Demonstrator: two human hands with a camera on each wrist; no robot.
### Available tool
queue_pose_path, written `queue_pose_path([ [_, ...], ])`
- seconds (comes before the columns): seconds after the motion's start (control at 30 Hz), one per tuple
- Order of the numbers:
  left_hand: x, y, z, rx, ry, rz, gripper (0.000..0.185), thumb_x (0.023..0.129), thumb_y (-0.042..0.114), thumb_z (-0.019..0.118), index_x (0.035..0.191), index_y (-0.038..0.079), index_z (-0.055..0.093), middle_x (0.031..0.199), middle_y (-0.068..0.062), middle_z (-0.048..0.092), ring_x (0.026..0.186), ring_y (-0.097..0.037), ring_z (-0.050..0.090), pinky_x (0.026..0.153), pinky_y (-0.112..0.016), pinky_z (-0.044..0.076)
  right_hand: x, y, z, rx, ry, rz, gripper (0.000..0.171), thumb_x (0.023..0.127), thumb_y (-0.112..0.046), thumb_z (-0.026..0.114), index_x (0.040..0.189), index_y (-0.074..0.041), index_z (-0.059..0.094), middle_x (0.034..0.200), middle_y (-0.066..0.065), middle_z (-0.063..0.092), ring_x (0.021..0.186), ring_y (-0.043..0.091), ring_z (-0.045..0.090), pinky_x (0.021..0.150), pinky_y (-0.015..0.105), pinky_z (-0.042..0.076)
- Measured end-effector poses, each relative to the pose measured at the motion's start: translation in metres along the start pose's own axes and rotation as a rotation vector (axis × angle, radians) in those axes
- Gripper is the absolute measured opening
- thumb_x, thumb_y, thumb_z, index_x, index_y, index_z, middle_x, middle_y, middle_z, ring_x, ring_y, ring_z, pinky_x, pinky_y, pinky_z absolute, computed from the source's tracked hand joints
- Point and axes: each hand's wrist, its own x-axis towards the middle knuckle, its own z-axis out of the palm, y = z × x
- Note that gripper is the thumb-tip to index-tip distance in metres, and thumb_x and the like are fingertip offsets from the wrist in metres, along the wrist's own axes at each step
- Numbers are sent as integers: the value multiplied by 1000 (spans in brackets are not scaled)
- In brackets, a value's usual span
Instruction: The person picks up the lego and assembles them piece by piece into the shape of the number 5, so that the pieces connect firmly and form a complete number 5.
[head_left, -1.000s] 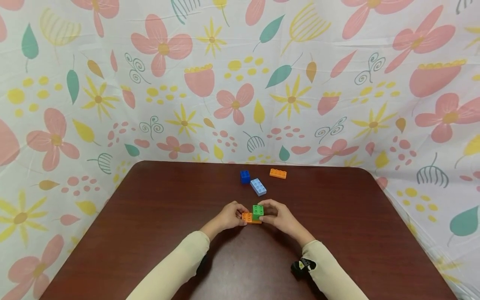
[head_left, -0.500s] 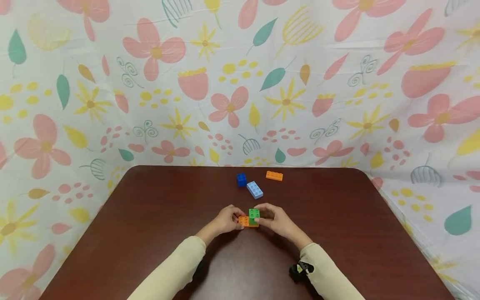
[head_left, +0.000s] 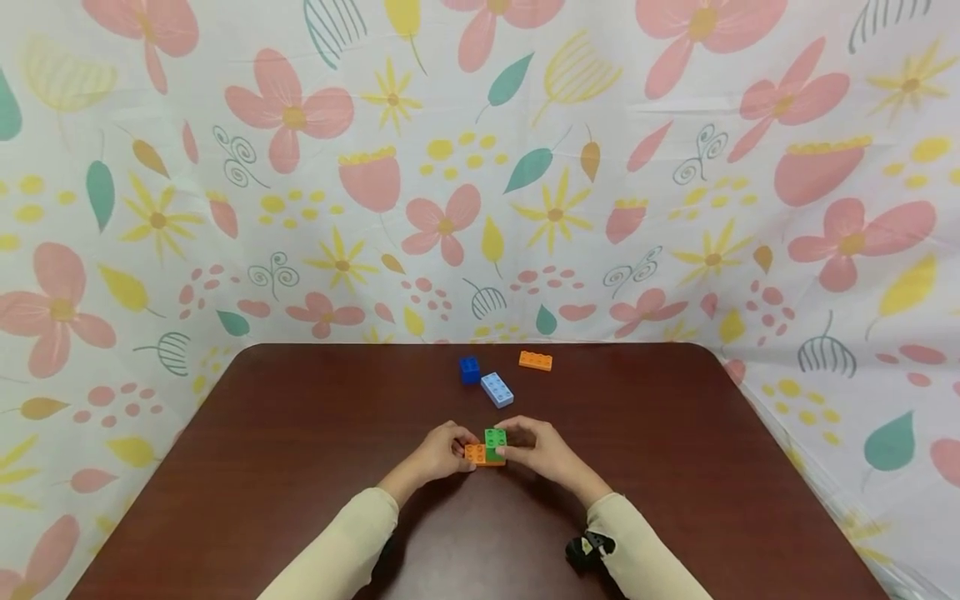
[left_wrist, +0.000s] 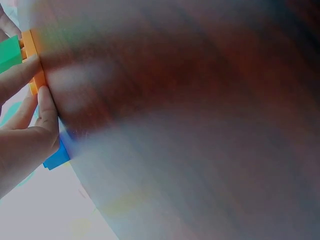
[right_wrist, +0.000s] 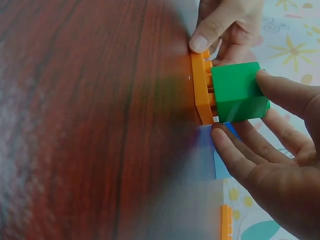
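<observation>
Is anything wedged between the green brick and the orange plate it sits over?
Nothing visible. The green brick, pinched by the right hand, sits on the studs of the orange plate, which the left hand holds on the table.

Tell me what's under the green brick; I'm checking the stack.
The green brick sits on a flat orange brick lying on the table. Whether its studs are fully seated is hidden by the fingers.

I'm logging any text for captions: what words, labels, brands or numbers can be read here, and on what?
None can be read.
The green brick, the orange plate under it and the loose bricks show only plain studs.
The flowered cloth carries pictures, no lettering.
The black device at the right sleeve is too small to tell.
</observation>
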Motion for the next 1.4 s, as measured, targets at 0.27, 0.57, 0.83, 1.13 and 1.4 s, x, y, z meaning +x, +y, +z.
queue_pose_path([
  [0.27,0,1,1,-2,-5,5,29,75,0,79,103,1,70,92,-7,53,78,-15,52,69,-24,49,7,31,2,-6,35,12,35,89,-16,70,122,-5,62,118,17,63,104,32,63,77,31,55],
  [0.57,2,0,2,12,-8,-1,30,75,0,79,103,1,70,91,-4,52,79,-14,52,69,-24,49,7,34,1,31,36,37,38,87,-21,72,121,-8,63,118,14,63,106,29,62,77,30,54],
  [0.83,0,2,0,-6,-2,10,31,74,-3,79,103,-1,69,92,-8,53,80,-18,54,68,-26,50,7,35,2,32,45,49,36,88,-18,71,121,-8,64,119,14,63,103,27,63,75,28,54],
  [1.13,-1,3,1,10,-7,-12,30,75,-1,79,103,0,70,92,-7,53,79,-17,53,69,-26,49,6,34,3,53,49,51,37,88,-16,71,123,-7,63,121,16,61,104,29,62,76,32,54],
  [1.4,0,3,-1,4,-5,-20,31,75,-1,79,104,1,69,91,-7,52,78,-15,51,69,-25,48,10,33,1,24,55,57,35,86,-19,73,120,-9,65,116,12,64,98,24,64,76,31,54],
])
